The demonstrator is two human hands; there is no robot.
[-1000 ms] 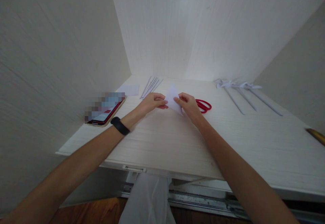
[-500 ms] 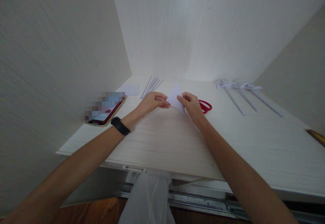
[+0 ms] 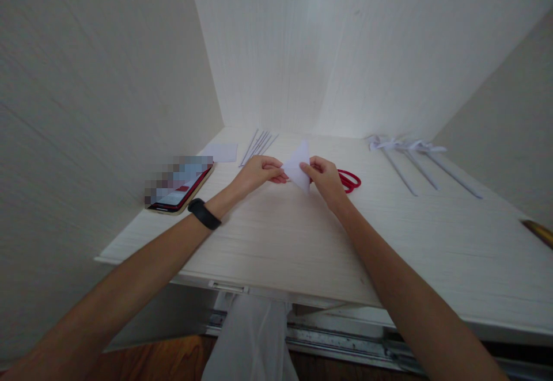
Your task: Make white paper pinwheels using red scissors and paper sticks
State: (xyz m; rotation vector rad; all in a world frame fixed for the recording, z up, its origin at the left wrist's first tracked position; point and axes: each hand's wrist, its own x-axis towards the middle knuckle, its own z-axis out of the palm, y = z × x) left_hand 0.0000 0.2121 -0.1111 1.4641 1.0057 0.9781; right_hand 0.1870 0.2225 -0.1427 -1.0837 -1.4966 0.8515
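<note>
— What have I got in hand?
— A folded white paper triangle (image 3: 298, 165), pinched between my left hand (image 3: 259, 174) and right hand (image 3: 325, 178), held just above the desk (image 3: 280, 237).
— Any writing?
— None I can read; the phone (image 3: 179, 188) screen is blurred.
— Around it?
— Red scissors (image 3: 351, 181) behind my right hand, paper strips (image 3: 258, 145) farther back, rolled paper sticks (image 3: 415, 159) to the right.

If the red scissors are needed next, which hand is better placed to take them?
The right hand, probably. The red scissors lie on the desk just beyond it on its own side. The left hand pinches the other edge of the folded paper and would have to cross over.
</note>
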